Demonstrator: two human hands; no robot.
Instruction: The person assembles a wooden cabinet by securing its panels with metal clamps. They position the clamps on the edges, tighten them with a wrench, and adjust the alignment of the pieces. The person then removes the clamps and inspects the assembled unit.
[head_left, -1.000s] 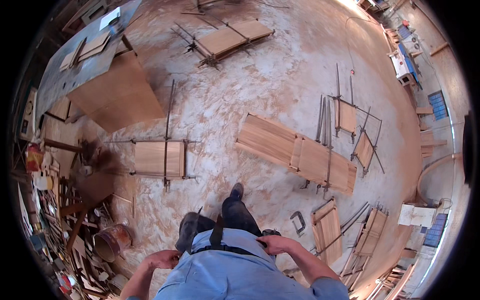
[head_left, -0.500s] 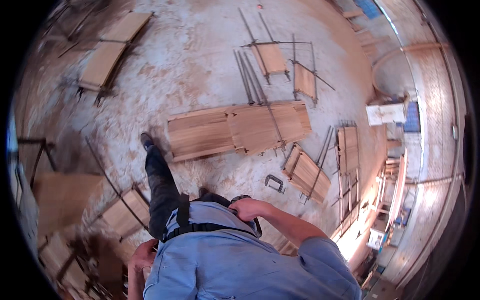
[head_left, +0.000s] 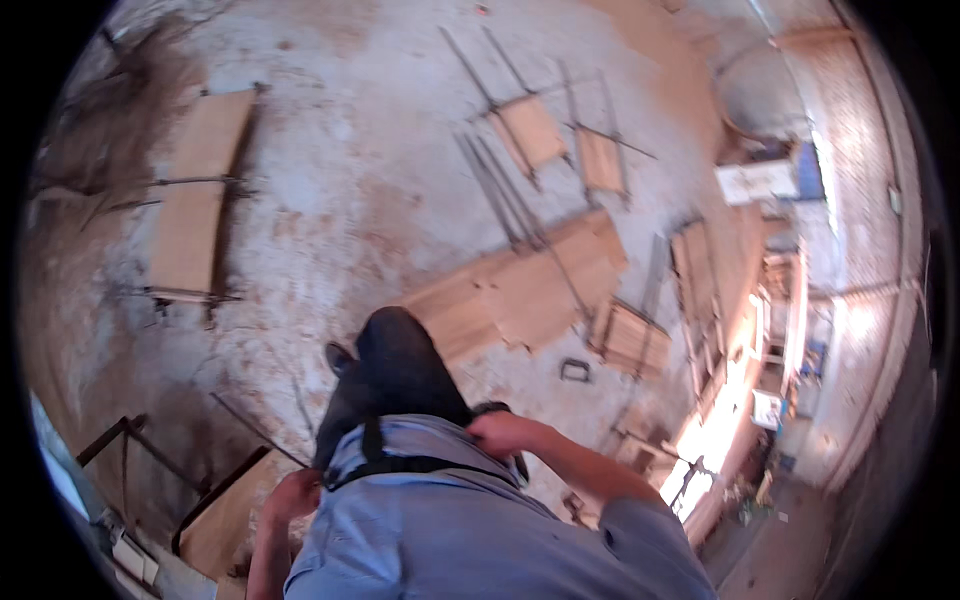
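My right hand (head_left: 502, 436) is curled at the front of my waist, against the blue shirt and next to a dark looped thing (head_left: 491, 408). Whatever its fingers hold, if anything, is hidden. On the other side, my left hand (head_left: 293, 496) is at my hip by the end of the black waist strap (head_left: 420, 465). Its fingers look bent, and their grip is too blurred to make out. Neither hand touches the wooden panels. Ahead of my legs, large joined boards (head_left: 545, 290) lie on the floor with a bar clamp across them.
A long clamped panel (head_left: 190, 235) lies at the left. Smaller clamped panels (head_left: 530, 132) are farther ahead, with loose bar clamps (head_left: 490, 185) nearby. A C-clamp (head_left: 575, 371) rests beside another clamped panel (head_left: 632, 340). Near left stands a metal frame (head_left: 165, 455) by a board.
My view has turned left and my body has moved forward, with a leg now bent near the large boards. Both hands have stayed at my waist.
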